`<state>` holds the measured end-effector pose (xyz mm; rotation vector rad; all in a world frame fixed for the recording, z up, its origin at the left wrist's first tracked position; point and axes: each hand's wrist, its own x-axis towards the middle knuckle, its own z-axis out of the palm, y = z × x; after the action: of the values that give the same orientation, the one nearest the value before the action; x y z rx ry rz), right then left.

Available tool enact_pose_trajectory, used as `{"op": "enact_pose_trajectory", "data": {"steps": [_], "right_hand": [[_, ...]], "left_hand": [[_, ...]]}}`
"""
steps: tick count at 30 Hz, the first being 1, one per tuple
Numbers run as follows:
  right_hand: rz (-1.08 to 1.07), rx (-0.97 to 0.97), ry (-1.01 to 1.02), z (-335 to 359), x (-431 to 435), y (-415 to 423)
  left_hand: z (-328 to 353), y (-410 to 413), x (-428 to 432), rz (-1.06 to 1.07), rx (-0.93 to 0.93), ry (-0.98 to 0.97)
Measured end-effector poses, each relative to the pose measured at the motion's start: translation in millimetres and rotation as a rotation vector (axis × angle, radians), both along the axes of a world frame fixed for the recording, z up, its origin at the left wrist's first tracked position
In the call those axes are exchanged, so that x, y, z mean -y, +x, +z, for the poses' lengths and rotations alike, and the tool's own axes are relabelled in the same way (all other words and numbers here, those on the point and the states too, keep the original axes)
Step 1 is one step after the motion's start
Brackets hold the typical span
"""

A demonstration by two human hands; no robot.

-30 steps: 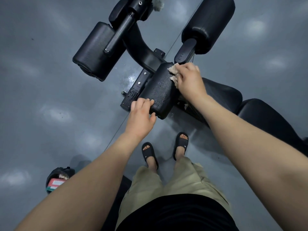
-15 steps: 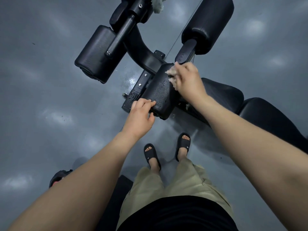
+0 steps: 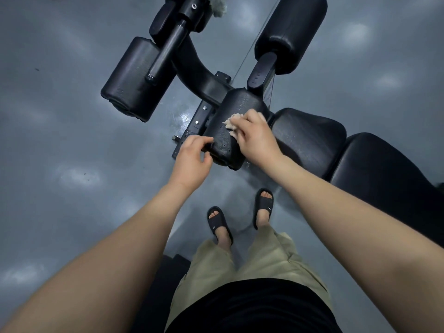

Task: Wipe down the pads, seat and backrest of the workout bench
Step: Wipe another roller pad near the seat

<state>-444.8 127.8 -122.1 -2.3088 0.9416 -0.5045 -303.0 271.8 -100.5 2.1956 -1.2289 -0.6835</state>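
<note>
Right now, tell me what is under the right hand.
A pale cloth pokes out beneath the right hand, pressed on the near black pad. The hand covers the rest of the cloth.

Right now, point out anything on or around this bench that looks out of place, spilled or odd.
Two things. A fluffy pale rag sits on the frame at the far end, apart from the cloth in the right hand. And a wet patch glistens on the floor beside the near pad, likely drips from wiping.
</note>
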Motion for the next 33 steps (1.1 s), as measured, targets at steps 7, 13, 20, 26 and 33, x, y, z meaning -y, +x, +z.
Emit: {"op": "enact_pose_trajectory", "data": {"steps": [7, 13, 20, 26, 33], "right_hand": [[0.017, 0.03, 0.018, -3.8, -35.3, -8.3], [0.01, 0.037, 0.028, -7.5, -63.3, -13.5], [0.024, 0.002, -0.013, -12.1, -81.1, -16.6], [0.002, -0.027, -0.099, -21.6, -96.5, -20.1], [0.001, -0.102, 0.038, -35.3, -113.9, -46.6]], "left_hand": [[-11.6, 5.0, 4.2, 0.003, -0.006, 0.027], [-15.5, 5.1, 1.2, 0.009, -0.023, -0.014], [-14.2, 3.6, 3.3, 0.037, -0.08, 0.004], [-11.7, -0.6, 5.9, 0.057, -0.075, 0.002], [-10.0, 0.6, 7.4, 0.066, -0.102, 0.027]]}}
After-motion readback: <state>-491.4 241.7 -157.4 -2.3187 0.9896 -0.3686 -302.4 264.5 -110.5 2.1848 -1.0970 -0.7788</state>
